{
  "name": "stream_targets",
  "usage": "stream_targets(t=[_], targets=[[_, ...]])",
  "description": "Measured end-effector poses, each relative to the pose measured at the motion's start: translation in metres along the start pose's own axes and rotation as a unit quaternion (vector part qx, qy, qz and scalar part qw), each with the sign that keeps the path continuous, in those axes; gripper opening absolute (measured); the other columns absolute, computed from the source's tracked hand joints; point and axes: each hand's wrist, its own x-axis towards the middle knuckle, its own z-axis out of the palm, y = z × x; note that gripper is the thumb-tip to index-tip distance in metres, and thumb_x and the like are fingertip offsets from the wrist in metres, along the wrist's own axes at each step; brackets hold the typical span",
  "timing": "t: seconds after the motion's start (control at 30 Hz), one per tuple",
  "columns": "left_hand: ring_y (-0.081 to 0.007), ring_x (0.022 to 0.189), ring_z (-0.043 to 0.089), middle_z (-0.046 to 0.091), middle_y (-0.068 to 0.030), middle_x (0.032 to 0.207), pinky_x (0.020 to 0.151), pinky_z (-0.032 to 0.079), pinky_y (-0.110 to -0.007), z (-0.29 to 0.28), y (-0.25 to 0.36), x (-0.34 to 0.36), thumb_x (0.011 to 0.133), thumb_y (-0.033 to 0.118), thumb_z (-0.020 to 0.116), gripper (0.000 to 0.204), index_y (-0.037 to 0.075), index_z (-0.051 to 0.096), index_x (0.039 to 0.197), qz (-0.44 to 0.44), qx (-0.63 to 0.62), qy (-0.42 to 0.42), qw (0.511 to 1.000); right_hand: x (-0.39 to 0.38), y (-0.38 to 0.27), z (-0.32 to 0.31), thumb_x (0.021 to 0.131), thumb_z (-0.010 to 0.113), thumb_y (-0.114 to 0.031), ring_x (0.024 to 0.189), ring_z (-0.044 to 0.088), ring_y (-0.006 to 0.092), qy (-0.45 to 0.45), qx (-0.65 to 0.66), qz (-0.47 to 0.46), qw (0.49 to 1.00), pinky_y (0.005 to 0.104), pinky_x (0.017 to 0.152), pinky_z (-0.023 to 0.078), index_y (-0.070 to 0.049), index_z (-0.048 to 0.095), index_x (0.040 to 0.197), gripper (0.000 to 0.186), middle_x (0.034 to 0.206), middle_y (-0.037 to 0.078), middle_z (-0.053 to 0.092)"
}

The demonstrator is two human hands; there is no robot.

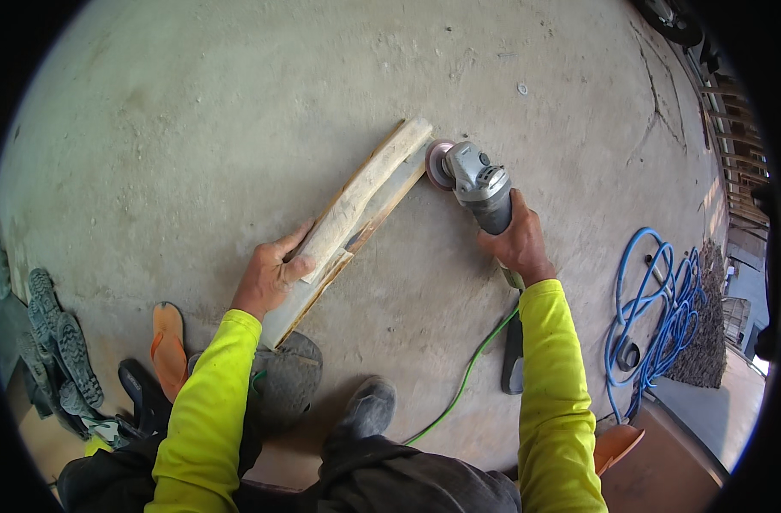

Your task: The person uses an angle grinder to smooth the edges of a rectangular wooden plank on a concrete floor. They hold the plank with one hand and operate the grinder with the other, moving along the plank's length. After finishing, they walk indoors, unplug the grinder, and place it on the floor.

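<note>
My left hand (273, 271) is closed round the near part of a pale, rounded wooden strip (365, 192), thumb on top. Beneath that strip runs a longer flat board (293, 305) with rough brown edges, slanting from near left to far right. My right hand (520, 242) grips the dark body of an angle grinder (485, 184) with a grey metal head. Its reddish-brown disc (439, 164) stands beside the far end of the wood; whether they touch I cannot tell. A green cord (472, 368) trails from the grinder toward my feet.
A coiled blue hose (660, 299) lies at the right beside a dark rough mat (703, 329). Upturned boots or shoes (61, 342) and an orange sandal (168, 349) are at the left. My dark shoe (366, 410) rests on the concrete floor (236, 111). A wheel (674, 21) shows far right.
</note>
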Motion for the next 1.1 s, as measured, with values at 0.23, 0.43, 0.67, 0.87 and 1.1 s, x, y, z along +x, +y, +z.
stream_targets(t=[0.23, 0.43, 0.67, 0.87, 1.1], targets=[[-0.0365, 0.136, 0.054, 0.057, -0.0308, 0.14, 0.113, 0.041, -0.038, 0.002, -0.001, 0.001, 0.082, 0.082, 0.06, 0.111, -0.007, 0.048, 0.146, 0.011, -0.007, 0.01, 1.0, -0.027, -0.012, 0.01, 0.066, 0.082, -0.014, 0.099, 0.072, 0.0426, -0.097, -0.044, -0.078, 0.991, 0.0458, 0.088, 0.059, 0.001, 0.049, 0.135, 0.078, 0.113, 0.028, 0.069], [-0.0363, 0.136, 0.053, 0.057, -0.0313, 0.14, 0.113, 0.041, -0.037, 0.002, 0.0, -0.001, 0.083, 0.082, 0.059, 0.11, -0.007, 0.047, 0.147, -0.001, -0.001, 0.003, 1.0, -0.038, -0.014, 0.012, 0.065, 0.083, -0.017, 0.098, 0.072, 0.0432, -0.054, -0.036, -0.05, 0.997, 0.0463, 0.088, 0.059, 0.0, 0.049, 0.135, 0.079, 0.113, 0.028, 0.069], [-0.034, 0.135, 0.054, 0.058, -0.0307, 0.14, 0.113, 0.041, -0.037, 0.002, 0.002, -0.001, 0.081, 0.083, 0.06, 0.111, -0.007, 0.048, 0.146, -0.004, -0.018, -0.005, 1.0, -0.053, -0.026, 0.015, 0.065, 0.083, -0.018, 0.097, 0.072, 0.0428, -0.075, -0.041, -0.099, 0.991, 0.0453, 0.088, 0.06, -0.001, 0.048, 0.136, 0.081, 0.112, 0.027, 0.069], [-0.0349, 0.135, 0.055, 0.058, -0.0311, 0.14, 0.111, 0.043, -0.037, 0.002, 0.0, 0.001, 0.081, 0.083, 0.06, 0.111, -0.007, 0.048, 0.146, 0.011, -0.009, 0.009, 1.0, -0.053, -0.026, 0.019, 0.065, 0.083, -0.019, 0.097, 0.072, 0.0414, -0.094, -0.077, -0.134, 0.983, 0.0457, 0.086, 0.06, 0.0, 0.048, 0.135, 0.08, 0.111, 0.027, 0.069], [-0.0365, 0.135, 0.055, 0.057, -0.0315, 0.14, 0.111, 0.044, -0.039, 0.001, 0.001, 0.0, 0.081, 0.082, 0.06, 0.11, -0.006, 0.049, 0.146, 0.019, 0.013, 0.017, 1.0, -0.025, -0.014, 0.009, 0.068, 0.081, -0.015, 0.098, 0.071, 0.0447, -0.04, -0.029, -0.046, 0.998, 0.0465, 0.087, 0.059, 0.0, 0.051, 0.132, 0.072, 0.111, 0.028, 0.069]])
